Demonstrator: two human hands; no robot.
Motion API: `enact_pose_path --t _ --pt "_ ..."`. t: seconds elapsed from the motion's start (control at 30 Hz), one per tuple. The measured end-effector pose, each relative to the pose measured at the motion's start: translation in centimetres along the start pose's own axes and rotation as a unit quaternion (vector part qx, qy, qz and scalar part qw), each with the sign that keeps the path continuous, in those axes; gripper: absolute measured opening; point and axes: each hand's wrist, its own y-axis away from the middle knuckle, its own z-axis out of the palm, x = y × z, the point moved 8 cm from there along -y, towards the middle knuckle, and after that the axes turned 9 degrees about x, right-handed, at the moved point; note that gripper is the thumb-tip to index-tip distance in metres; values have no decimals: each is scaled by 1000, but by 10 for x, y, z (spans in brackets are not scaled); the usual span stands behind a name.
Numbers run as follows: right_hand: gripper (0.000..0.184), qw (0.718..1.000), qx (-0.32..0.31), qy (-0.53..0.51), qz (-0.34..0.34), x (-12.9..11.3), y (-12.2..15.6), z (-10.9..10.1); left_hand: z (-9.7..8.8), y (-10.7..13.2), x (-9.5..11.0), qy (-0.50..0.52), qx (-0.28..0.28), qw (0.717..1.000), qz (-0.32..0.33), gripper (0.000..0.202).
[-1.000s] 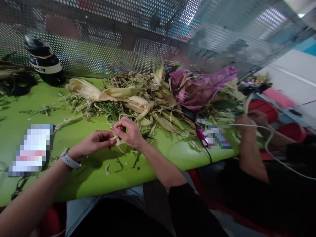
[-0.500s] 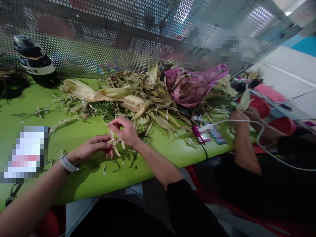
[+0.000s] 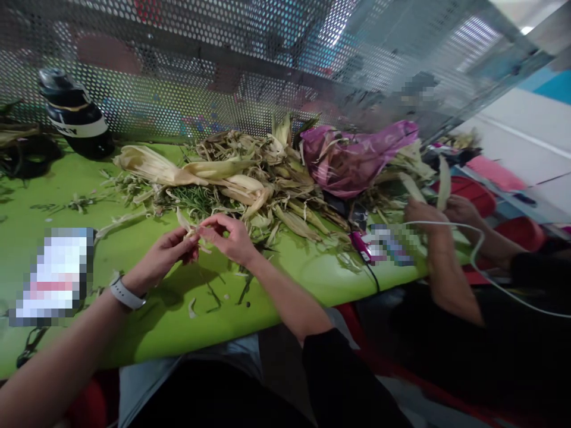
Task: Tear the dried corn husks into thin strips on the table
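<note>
left hand (image 3: 165, 254) and right hand (image 3: 229, 238) meet fingertip to fingertip just above the worktop (image 3: 285, 279); both pinch one pale corn husk strip (image 3: 186, 224), thumb and forefinger closed on it, other fingers curled; the strip's free end sticks up and to the left of the left fingers; cannot tell whether it is one piece or several; white-strapped watch (image 3: 126, 293) on the left wrist

near side, under the hands: thin husk scraps (image 3: 209, 297) scattered on the green worktop

just beyond the hands: long heap of corn husks (image 3: 250, 178) running left to right, a few green leaves mixed in; pink plastic bag (image 3: 352, 157) lies on the right end of the heap

far left: black-and-white bottle (image 3: 75, 113) against the perforated metal screen (image 3: 200, 59) that backs the worktop

right: a co-worker's hands (image 3: 423, 214) at the worktop's right end, holding a pale husk leaf (image 3: 444, 181) upright; white cable (image 3: 482, 255) loops over that person's forearm; small pink device (image 3: 359, 246) lies on the worktop between the two people
</note>
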Motion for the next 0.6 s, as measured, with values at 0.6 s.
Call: enact_pose_path --t 0.6 --pt "32 996 67 53 -2 8 1 -2 7 3 -2 -98 -33 995 -5 35"
